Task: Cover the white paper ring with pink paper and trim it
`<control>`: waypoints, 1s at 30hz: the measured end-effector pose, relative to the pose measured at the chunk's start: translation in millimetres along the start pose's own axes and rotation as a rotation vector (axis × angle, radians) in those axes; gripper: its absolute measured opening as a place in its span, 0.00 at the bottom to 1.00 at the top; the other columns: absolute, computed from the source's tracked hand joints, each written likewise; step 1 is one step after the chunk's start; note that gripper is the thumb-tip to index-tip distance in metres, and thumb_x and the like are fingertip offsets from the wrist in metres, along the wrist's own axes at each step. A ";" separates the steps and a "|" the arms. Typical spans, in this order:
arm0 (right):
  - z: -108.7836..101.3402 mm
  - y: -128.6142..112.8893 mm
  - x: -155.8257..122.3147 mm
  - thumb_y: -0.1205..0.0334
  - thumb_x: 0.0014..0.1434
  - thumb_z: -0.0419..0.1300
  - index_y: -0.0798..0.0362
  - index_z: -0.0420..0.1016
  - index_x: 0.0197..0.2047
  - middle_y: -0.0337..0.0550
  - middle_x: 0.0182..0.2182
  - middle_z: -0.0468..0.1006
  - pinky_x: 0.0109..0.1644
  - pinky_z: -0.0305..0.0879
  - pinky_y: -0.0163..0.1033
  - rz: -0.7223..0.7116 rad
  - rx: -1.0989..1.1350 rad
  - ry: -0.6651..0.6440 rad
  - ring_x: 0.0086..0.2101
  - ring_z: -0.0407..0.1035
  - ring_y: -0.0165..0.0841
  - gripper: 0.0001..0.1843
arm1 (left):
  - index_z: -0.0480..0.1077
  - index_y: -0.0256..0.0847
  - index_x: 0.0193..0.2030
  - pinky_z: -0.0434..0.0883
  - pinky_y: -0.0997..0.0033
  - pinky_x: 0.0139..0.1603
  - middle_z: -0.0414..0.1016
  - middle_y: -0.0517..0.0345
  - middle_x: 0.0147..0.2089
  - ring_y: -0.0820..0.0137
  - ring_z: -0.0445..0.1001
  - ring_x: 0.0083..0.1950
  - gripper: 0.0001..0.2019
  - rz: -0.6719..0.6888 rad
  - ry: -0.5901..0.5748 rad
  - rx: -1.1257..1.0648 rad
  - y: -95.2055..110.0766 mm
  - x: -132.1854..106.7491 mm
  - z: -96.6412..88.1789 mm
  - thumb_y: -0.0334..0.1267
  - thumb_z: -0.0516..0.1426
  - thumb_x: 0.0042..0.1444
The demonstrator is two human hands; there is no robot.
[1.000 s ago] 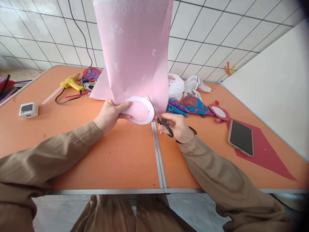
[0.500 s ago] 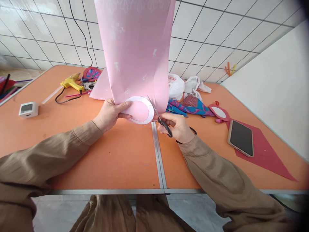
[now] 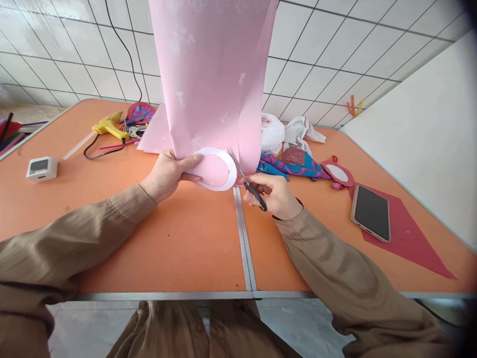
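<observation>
A large pink sheet [image 3: 212,89] with white patterns rises in front of me, its lower end between my hands. Against that end lies a white oval ring [image 3: 231,176], pink showing through its middle. My left hand [image 3: 167,174] pinches the ring and the sheet at their left side, thumb on top. In my right hand [image 3: 276,195] are scissors [image 3: 257,195] with black handles. Their blades lie along the ring's upper right edge, at the pink sheet. The fingers in the far handle loop are partly hidden.
On the orange table [image 3: 179,253], a yellow glue gun [image 3: 111,126], keys and a small white box [image 3: 42,169] lie left. Blue patterned cloth [image 3: 294,164], a white plastic bag [image 3: 272,133], a red-rimmed oval [image 3: 337,173] and a phone [image 3: 371,213] on red sheet [image 3: 413,238] lie right.
The pink sheet's upper part has swung slightly to the right. Both hands keep their holds, and the scissors stay at nearly the same place on the ring's edge.
</observation>
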State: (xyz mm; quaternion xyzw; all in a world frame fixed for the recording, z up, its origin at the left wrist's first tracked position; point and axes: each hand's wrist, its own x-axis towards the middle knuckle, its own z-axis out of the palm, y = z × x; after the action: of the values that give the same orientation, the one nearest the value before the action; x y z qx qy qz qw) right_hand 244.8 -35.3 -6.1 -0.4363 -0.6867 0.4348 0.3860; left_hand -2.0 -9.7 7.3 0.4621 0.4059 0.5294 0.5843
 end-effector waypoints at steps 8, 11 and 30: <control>-1.5 -3.5 -1.1 0.48 0.41 0.73 0.61 0.79 0.38 0.40 0.22 0.71 0.21 0.68 0.37 0.023 0.007 -0.013 0.20 0.64 0.28 0.27 | 0.79 0.35 0.43 0.82 0.72 0.30 0.81 0.49 0.45 0.55 0.79 0.49 0.19 -0.008 -0.026 0.035 1.1 -0.2 -1.0 0.41 0.70 0.44; -2.6 -5.6 -1.1 0.51 0.39 0.73 0.61 0.80 0.37 0.40 0.22 0.71 0.20 0.68 0.37 0.057 0.022 -0.021 0.20 0.64 0.28 0.25 | 0.79 0.35 0.43 0.82 0.72 0.30 0.81 0.49 0.46 0.55 0.79 0.49 0.19 -0.010 -0.035 0.048 1.8 -0.2 -1.8 0.41 0.70 0.45; -6.4 -6.6 -0.7 0.58 0.37 0.72 0.59 0.80 0.36 0.38 0.22 0.71 0.19 0.66 0.35 0.159 0.069 -0.013 0.18 0.64 0.26 0.21 | 0.79 0.34 0.42 0.83 0.69 0.31 0.81 0.49 0.44 0.57 0.80 0.46 0.17 -0.020 -0.066 0.041 4.5 1.0 -3.6 0.40 0.69 0.46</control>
State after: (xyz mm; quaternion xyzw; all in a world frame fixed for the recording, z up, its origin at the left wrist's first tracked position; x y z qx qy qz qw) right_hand 249.1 -35.8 2.0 -0.4731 -0.6371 0.4903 0.3604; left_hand -6.4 -8.2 10.8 0.4870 0.4019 0.4995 0.5932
